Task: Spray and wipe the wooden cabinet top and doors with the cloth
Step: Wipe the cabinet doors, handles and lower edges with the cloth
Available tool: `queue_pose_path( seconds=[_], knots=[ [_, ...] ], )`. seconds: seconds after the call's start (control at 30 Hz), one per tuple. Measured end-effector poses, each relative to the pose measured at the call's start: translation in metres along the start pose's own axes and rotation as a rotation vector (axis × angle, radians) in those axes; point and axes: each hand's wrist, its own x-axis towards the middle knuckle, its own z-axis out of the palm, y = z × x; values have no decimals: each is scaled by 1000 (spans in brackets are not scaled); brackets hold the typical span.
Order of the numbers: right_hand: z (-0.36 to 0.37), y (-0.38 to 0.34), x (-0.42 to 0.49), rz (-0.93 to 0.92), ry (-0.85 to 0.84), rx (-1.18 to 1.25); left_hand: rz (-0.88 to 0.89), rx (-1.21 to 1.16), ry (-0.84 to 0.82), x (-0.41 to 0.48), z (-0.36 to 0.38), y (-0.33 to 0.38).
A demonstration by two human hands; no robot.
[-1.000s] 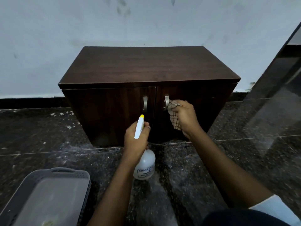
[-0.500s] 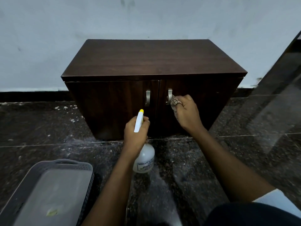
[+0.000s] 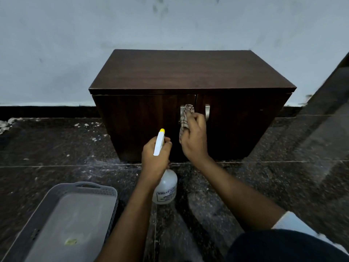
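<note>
A dark wooden cabinet (image 3: 188, 72) stands against the wall, its two doors closed. My right hand (image 3: 194, 140) grips a checked cloth (image 3: 186, 118) and presses it on the left door's metal handle (image 3: 181, 110). The right door's handle (image 3: 207, 110) is bare, just right of my fingers. My left hand (image 3: 154, 159) holds a clear spray bottle (image 3: 166, 190) by its neck; its white trigger head with a yellow nozzle (image 3: 162, 131) points up toward the left door.
A grey plastic basket (image 3: 56, 197) sits on the dark stone floor at lower left. White crumbs lie scattered on the floor left of the cabinet. A dark glossy panel (image 3: 324, 103) rises at the right edge. My dark-clad knee is at bottom right.
My right hand with the cloth has shifted left, from the right door's handle to the left door's handle. The view has swung so the cabinet sits further right. The left hand holds still.
</note>
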Motion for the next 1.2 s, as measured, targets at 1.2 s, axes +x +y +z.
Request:
queue_pose_path(
  seconds=[1.2],
  knots=[
    [-11,1,13,866,-140,1224,-34,16,18,1,-1,2]
  ],
)
